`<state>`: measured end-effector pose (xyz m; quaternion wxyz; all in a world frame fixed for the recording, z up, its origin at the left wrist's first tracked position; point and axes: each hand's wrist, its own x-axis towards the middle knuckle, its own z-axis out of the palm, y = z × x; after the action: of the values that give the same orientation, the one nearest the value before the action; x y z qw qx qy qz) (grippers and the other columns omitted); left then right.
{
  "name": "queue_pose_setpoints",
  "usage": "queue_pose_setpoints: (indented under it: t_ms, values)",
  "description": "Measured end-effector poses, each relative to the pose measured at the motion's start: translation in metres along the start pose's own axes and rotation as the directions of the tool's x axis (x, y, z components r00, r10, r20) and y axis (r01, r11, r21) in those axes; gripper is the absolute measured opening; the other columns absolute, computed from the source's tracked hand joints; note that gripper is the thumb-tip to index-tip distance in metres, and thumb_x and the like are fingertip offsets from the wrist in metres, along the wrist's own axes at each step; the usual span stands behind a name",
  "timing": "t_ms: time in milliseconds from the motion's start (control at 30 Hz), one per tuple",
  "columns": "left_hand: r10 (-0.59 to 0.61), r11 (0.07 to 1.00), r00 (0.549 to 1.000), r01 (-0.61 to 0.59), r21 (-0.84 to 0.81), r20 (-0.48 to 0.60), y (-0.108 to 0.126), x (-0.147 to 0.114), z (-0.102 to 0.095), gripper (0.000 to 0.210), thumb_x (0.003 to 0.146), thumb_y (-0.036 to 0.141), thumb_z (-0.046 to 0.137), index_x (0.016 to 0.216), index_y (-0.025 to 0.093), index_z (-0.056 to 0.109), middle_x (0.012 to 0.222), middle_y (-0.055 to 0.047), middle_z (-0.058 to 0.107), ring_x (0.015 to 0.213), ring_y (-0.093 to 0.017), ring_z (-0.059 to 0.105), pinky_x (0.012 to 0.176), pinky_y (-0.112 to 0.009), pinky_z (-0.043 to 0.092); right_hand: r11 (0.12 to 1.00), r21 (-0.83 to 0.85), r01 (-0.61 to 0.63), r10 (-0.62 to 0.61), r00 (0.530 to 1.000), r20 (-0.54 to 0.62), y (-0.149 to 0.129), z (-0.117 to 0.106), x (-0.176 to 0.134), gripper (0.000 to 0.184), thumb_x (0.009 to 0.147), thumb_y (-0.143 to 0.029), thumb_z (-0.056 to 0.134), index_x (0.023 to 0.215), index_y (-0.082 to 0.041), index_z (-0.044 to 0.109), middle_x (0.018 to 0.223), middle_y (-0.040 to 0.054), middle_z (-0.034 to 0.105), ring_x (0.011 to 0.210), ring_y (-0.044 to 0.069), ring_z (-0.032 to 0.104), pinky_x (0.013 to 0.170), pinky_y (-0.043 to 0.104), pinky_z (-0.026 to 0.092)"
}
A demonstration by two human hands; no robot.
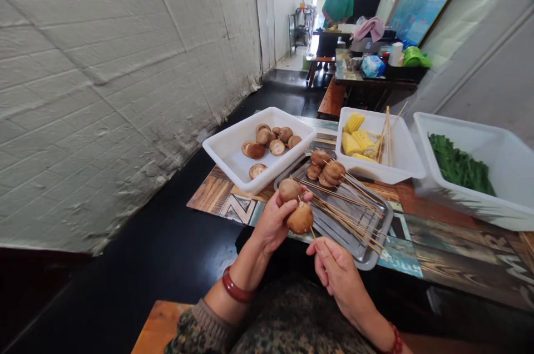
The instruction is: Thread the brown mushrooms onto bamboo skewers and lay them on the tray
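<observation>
My left hand (271, 223) is closed around a brown mushroom (289, 190), its fingers also near a second mushroom (300, 218) on a thin wooden skewer (313, 233). With thumb and finger, my right hand (336, 268) pinches the lower part of that skewer. Whether the skewer enters the upper mushroom is hidden by the fingers. Just beyond my hands lies a metal tray (386, 220) bearing finished-looking mushroom skewers (327, 168) at its far end and several bare-looking sticks (350, 218). Farther left, a white plastic tub (223, 151) holds loose mushrooms (277, 146).
Right of the mushrooms, a white tub (404, 168) contains corn pieces (354, 143) and upright sticks (387, 137). A larger tub (509, 148) holds green leaves (461, 165). A white wall (125, 65) runs along the left. A person in green (339, 6) stands far back behind cluttered tables.
</observation>
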<state>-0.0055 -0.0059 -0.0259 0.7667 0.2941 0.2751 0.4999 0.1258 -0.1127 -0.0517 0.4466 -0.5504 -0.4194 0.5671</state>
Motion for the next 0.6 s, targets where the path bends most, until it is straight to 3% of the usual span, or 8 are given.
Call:
queue_pose_setpoints:
  t_ms: [167,367,600]
  values:
    - [-0.104,0.993,0.994,0.103,-0.051,-0.017,-0.0064,-0.0015,-0.0021,0.033,0.072,0.024,0.079,0.101,0.011,0.068,0.103,-0.014,0.073,0.089,-0.025,0.071,0.083,-0.036,0.054,0.999,-0.033,0.036,-0.036,0.999,-0.01,0.0012,-0.0003,0.0017,0.049,0.095,-0.062,0.044,0.085,-0.017,0.06,0.043,-0.01,0.041,0.033,0.005,0.03,0.034,0.017,0.022]
    - [-0.088,0.995,0.996,0.089,0.035,-0.025,-0.0082,-0.0012,-0.0016,0.029,0.068,0.025,0.081,0.09,0.008,0.072,0.091,-0.013,0.075,0.081,-0.02,0.07,0.078,-0.028,0.053,0.997,-0.073,0.022,-0.023,1.0,-0.019,0.0035,0.0005,0.0029,0.052,0.094,-0.065,0.043,0.083,-0.017,0.06,0.042,-0.0099,0.041,0.031,0.005,0.029,0.033,0.017,0.023]
    - [-0.102,0.99,0.995,0.101,0.099,0.004,-0.0104,-0.0079,0.0015,0.031,0.068,0.028,0.083,0.09,0.011,0.068,0.09,-0.012,0.075,0.08,-0.021,0.07,0.073,-0.029,0.055,0.999,-0.034,0.011,-0.012,1.0,-0.022,0.0041,0.001,0.0061,0.052,0.093,-0.066,0.044,0.084,-0.017,0.06,0.042,-0.0097,0.043,0.031,0.005,0.029,0.033,0.016,0.022]
